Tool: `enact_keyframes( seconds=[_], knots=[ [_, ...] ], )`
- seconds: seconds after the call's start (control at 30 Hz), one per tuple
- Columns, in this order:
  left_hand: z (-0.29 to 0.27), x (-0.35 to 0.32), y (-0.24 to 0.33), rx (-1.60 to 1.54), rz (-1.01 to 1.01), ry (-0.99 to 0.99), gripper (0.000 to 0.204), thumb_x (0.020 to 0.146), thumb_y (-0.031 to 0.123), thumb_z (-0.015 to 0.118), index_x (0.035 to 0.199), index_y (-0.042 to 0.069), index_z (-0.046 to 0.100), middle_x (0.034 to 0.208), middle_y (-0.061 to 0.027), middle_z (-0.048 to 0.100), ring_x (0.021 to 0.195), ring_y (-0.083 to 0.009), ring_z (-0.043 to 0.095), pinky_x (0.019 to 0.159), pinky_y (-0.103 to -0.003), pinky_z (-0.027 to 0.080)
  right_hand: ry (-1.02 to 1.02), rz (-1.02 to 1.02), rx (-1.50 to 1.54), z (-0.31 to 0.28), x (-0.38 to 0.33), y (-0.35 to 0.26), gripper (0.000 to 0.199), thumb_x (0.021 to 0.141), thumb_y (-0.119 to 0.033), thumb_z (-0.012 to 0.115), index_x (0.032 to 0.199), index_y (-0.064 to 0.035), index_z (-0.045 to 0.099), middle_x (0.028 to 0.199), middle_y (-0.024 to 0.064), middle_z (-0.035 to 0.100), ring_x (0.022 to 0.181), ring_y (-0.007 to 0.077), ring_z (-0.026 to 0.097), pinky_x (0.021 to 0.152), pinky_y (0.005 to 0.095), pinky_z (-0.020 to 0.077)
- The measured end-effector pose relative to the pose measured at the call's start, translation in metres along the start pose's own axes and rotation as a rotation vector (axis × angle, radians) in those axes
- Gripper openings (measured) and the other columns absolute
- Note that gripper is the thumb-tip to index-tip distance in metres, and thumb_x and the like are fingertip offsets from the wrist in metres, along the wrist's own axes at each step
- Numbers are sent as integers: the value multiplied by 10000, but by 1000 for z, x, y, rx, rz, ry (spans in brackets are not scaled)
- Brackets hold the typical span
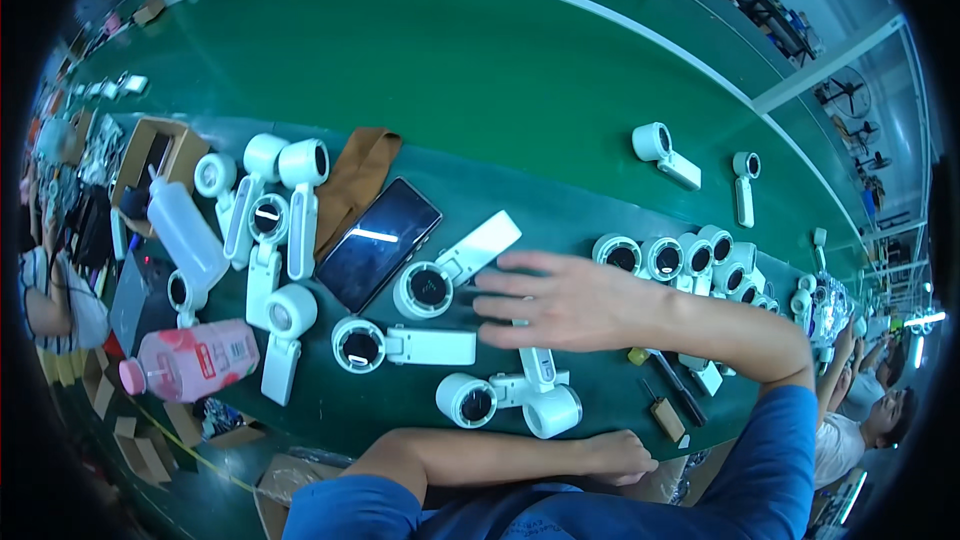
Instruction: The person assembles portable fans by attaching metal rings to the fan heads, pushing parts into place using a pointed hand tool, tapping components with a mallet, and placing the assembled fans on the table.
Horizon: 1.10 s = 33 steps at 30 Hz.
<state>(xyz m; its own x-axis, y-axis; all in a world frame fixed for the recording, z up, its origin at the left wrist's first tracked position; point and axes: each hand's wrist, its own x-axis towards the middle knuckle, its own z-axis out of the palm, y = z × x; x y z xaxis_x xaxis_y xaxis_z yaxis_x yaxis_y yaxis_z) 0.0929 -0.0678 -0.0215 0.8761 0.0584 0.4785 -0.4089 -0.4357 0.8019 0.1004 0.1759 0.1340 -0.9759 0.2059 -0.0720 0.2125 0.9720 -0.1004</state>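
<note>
Our right grip (530, 300) is spread, nothing visibly held; a white handheld fan (458, 266) lies on the desk (350, 402) at its ten o'clock. Our left grip (615, 456) looks curled; we cannot tell around what.

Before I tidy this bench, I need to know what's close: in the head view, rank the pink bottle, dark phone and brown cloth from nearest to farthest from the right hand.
1. Dark phone: left of the right hand.
2. Brown cloth: up and left, past the phone.
3. Pink bottle: far left, lower in the picture.
</note>
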Motion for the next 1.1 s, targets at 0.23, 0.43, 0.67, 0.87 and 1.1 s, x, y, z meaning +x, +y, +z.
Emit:
enact_keyframes(
  seconds=[0.23, 0.43, 0.67, 0.87, 1.1],
  knots=[
    [-4, 3, -1, -156, -54, 17, 106, 878, 150, 590, 884, 45, 590, 758, -146, 648, 755, -359, 663, 689, -472, 514, -348, -320, -37, 36, -13, -19, 392, 813, -132, 689, 1190, -80, 594, 1182, 127, 616, 1228, 293, 554, 1100, 437, 414],
    [-6, 5, -2, -248, -111, 58, 90, 896, 130, 570, 917, 49, 604, 787, -151, 669, 753, -365, 663, 677, -478, 516, 140, 393, 474, -8, -44, 69, 409, 871, -263, 713, 1188, -28, 606, 1112, 171, 630, 1070, 347, 614, 928, 448, 506],
    [-1, 4, -6, -217, -111, 39, 94, 910, 126, 553, 944, 56, 606, 795, -145, 672, 752, -363, 666, 680, -473, 520, 477, 1260, 311, 54, -33, 190, 463, 938, -363, 619, 1233, -8, 583, 1085, 248, 666, 1074, 392, 633, 957, 490, 485],
    [-8, 3, -3, -243, -159, 30, 103, 919, 135, 542, 954, 58, 602, 806, -146, 674, 767, -363, 668, 688, -478, 521, 469, 1069, -105, 15, -105, 202, 598, 890, -292, 683, 1394, -14, 520, 1357, 223, 569, 1299, 388, 510, 1107, 467, 406],
    [-7, 5, -2, -197, -136, 6, 120, 932, 152, 522, 941, 58, 596, 824, -141, 679, 772, -369, 664, 696, -482, 522, 278, 1143, -41, 89, -213, 137, 652, 735, -48, 594, 1382, -26, 512, 1239, 193, 618, 1221, 384, 558, 1061, 474, 437]
  ],
)
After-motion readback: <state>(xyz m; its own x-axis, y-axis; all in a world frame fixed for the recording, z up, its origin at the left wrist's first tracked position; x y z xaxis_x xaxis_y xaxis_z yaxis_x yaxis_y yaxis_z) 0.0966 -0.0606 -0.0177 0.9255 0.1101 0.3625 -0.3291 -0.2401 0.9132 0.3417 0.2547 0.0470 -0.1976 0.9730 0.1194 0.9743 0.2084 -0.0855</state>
